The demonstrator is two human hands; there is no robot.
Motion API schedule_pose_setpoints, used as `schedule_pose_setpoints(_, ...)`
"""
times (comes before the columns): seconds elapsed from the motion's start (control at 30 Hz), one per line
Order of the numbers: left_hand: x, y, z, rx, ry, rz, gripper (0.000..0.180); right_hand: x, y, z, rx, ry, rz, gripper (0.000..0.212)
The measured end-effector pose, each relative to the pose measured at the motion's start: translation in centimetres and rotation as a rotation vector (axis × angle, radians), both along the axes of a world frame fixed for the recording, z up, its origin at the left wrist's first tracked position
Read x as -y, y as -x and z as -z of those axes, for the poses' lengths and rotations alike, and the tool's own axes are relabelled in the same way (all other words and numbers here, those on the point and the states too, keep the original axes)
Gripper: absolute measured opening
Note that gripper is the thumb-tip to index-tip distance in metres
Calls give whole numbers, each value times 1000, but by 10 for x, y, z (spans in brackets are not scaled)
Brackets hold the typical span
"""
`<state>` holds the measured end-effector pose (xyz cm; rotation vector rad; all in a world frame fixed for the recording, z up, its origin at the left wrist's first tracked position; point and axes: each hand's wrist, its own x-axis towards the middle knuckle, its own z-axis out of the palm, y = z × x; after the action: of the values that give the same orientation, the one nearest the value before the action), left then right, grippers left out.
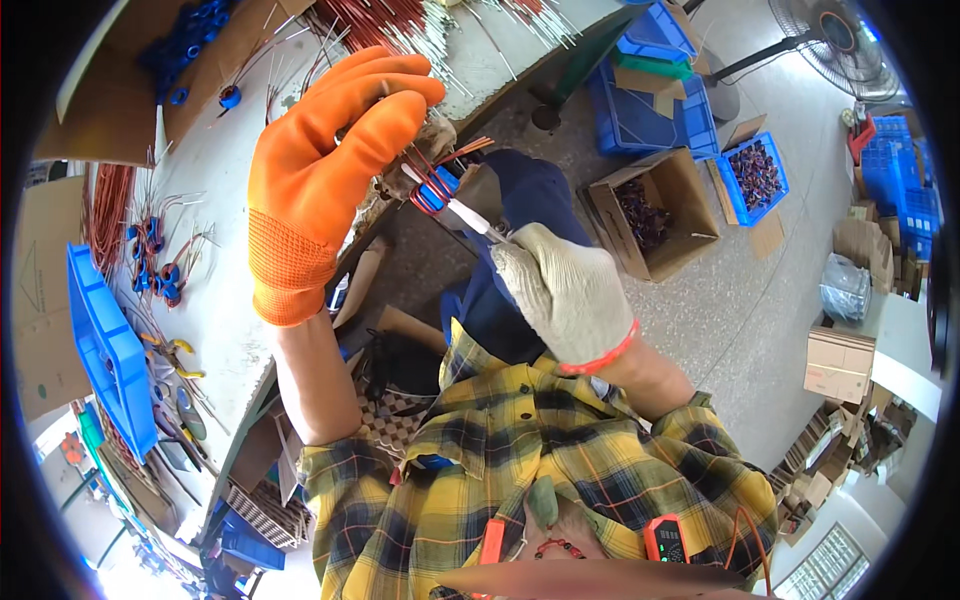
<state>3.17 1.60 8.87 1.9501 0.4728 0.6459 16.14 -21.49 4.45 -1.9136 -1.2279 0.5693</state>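
Note:
My left hand (320,170), in an orange coated glove, reaches over the bench edge with its fingers and thumb closed together. What they grip is hidden behind the glove, beside a brownish, worn lump (436,138) at the edge. Just below the fingertips sits a small blue ring coil (437,188) wound with red wire, with loose wire ends beside it. A slim white piece (468,216), whose kind I cannot tell, runs from the coil toward my right hand (565,290). That hand wears a white knit glove with a red cuff and pinches the piece's lower end.
Red and white wires (400,40) lie piled on the bench (230,340). Several blue coils (150,260) and a blue tray (108,350) are at left. On the floor at right stand a cardboard box (680,235) and a blue bin (733,207), both holding small parts, and a fan (838,35).

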Motion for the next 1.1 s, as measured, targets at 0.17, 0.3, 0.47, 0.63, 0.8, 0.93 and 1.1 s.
schedule_pose_setpoints(0.17,-1,0,-7,-27,68,19,32,-2,1,-4,-101,19,-38,17)
schedule_pose_setpoints(0.3,1,0,-5,-35,-26,3,34,6,-24,-1,-368,-6,-162,23)
schedule_pose_setpoints(0.47,36,-5,10,137,-497,-342,40,21,-30,40,-600,84,-185,27)
schedule_pose_setpoints(0.63,128,-39,39,326,-806,130,39,33,-8,50,-292,-464,-149,26)
schedule_pose_setpoints(0.8,163,-59,58,472,-784,12,29,97,-63,-12,-471,328,-125,23)
schedule_pose_setpoints(0.93,93,-27,19,346,-555,-457,34,90,-41,-6,-463,451,-103,21)
schedule_pose_setpoints(1.1,18,-11,-4,10,-183,-252,25,29,-8,21,-144,30,-58,19)
